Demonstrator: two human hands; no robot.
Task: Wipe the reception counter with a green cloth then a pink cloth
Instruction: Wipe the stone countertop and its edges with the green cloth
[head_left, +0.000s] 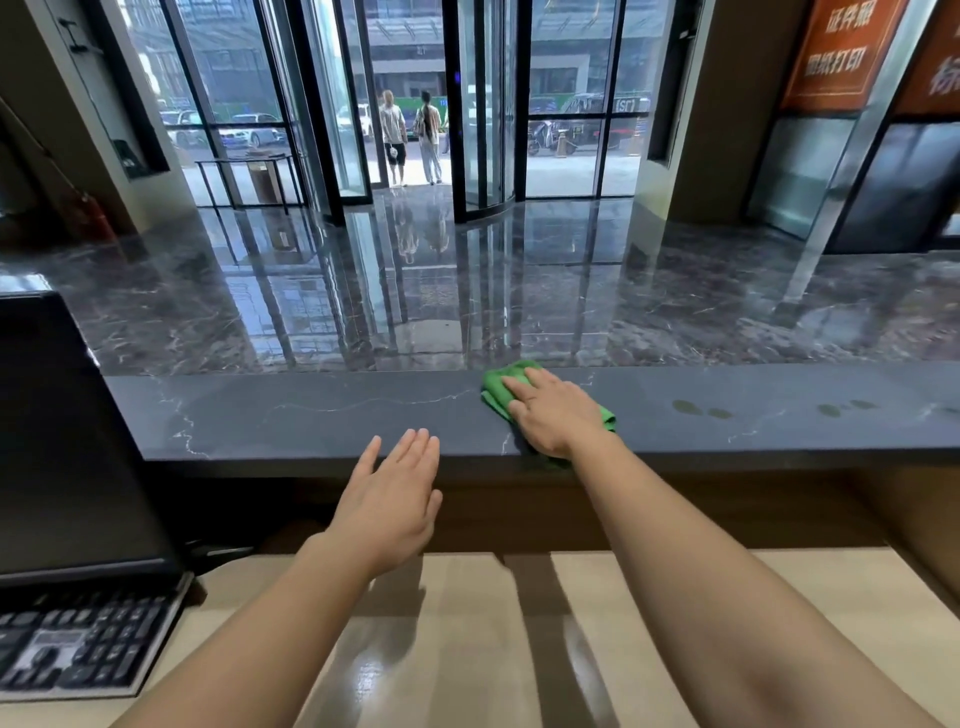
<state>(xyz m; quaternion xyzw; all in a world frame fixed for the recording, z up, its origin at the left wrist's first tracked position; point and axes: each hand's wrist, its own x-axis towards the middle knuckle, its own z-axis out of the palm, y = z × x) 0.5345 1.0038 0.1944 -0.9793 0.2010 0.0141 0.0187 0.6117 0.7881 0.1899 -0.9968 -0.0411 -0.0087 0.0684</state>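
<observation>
The reception counter (291, 415) is a long dark grey marbled slab running across the middle of the view. A folded green cloth (501, 382) lies on it right of centre. My right hand (548, 413) lies flat on top of the cloth, palm down, fingers spread and pointing up-left. My left hand (392, 496) hovers at the counter's near edge, flat and holding nothing, its fingertips just over the slab. No pink cloth is in view.
Several wet smudges (698, 409) mark the counter to the right of the cloth. A black monitor (62, 441) and keyboard (78, 644) stand at the left on the lower beige desk (467, 649). Beyond the counter are a polished lobby floor, glass doors and two people outside.
</observation>
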